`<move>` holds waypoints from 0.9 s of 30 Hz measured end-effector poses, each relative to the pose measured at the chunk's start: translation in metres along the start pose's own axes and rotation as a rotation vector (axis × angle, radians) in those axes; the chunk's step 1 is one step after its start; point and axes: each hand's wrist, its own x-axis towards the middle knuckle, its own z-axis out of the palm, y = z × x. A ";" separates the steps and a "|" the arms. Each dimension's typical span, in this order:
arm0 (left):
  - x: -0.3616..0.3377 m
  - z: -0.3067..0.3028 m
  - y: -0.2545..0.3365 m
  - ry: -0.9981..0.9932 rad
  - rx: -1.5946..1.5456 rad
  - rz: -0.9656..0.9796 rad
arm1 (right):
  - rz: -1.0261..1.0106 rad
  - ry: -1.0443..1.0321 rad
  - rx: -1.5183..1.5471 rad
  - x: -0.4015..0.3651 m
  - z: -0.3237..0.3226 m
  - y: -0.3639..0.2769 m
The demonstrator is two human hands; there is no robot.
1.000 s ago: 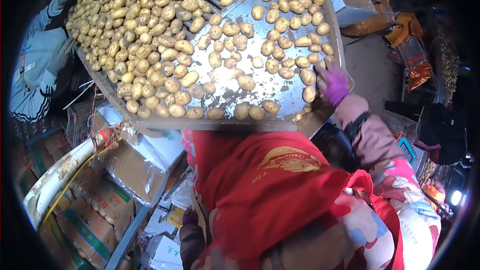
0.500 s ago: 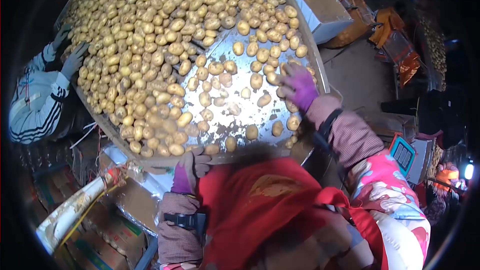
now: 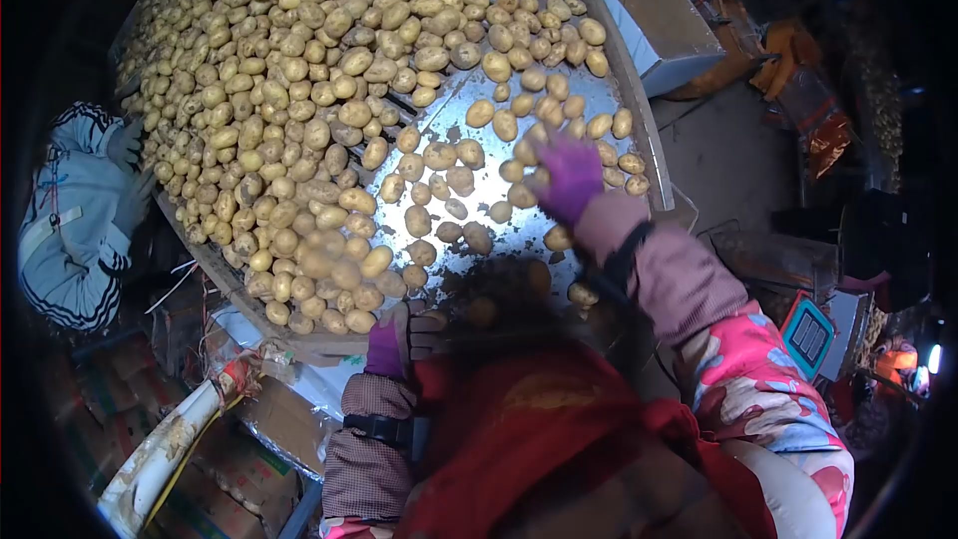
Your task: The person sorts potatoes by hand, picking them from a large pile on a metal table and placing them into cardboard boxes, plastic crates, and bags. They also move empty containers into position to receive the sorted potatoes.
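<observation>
My right hand point(image 3: 569, 178), in a purple glove, reaches over the bare metal part of the sorting table point(image 3: 479, 180). Its fingers are apart, touching or just above a few potatoes point(image 3: 526, 152); blur hides the exact contact. At the table's near edge rests my left hand point(image 3: 401, 332), gloved in purple and grey, with its fingers laid along the rim and nothing seen in them. A thick heap of potatoes point(image 3: 289, 110) covers the left and far side of the table. Loose potatoes point(image 3: 439, 155) lie scattered on the shiny metal.
A co-worker in a pale jacket point(image 3: 75, 225) stands at the left edge, gloved hands by the heap. An open cardboard box point(image 3: 664, 15) is beyond the right rim. A white pipe point(image 3: 165, 444) stands lower left, near stacked cartons point(image 3: 215, 479). A blue-framed device point(image 3: 806, 334) is at right.
My right hand has moved left, inward from the right rim, and potatoes near it have shifted. My left hand stays at the near edge. The co-worker's hands have drawn back slightly, and the view has shifted.
</observation>
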 end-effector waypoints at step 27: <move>0.035 0.090 0.020 0.098 0.941 1.091 | -0.070 -0.701 0.798 0.048 -0.030 -0.069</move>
